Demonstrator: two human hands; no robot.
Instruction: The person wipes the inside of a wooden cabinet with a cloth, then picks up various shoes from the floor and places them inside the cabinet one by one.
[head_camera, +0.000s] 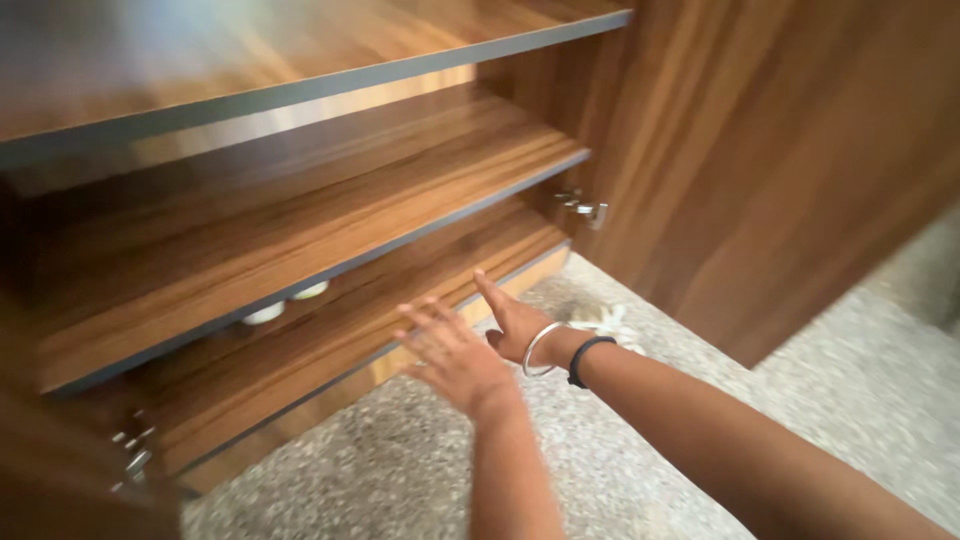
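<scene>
**Two bare hands at the lowest shelf of an open wooden cabinet**

Open cabinet of striped brown wood (300, 190), filling the left and far part of the scene, with grey-edged boards stacked one above another. Wide brown wooden door (790, 170) swung open on the right, standing on edge, grain running slantwise. Speckled grey-and-white stone floor (880, 390) spread across the near and right side, reaching up to the cabinet's base. Lowest brown wooden shelf (330, 330) just above the floor, slanting from near left to far right, bare along its front edge.

Left hand (452, 355) stretched forward, palm down, fingers spread and empty, hovering at the front edge of the lowest shelf; touching the wood or not, cannot tell. Right hand (512, 322) just right of it and slightly farther, open too, one finger pointing toward the shelf edge, clamped on nothing. Hands close side by side, partly overlapping from this view, both blurred.

Crumpled pale cloth-like thing (600, 322) on the floor beyond the right wrist, too blurred to name. Two small round white objects (288, 303) deep on the lowest shelf, half hidden under the board above. Silver metal hinge (583, 206) on the right inner wall, another metal hinge (132, 455) at the near left. Thin silver bangle (540, 348) and black band (583, 360) on the right wrist.
</scene>
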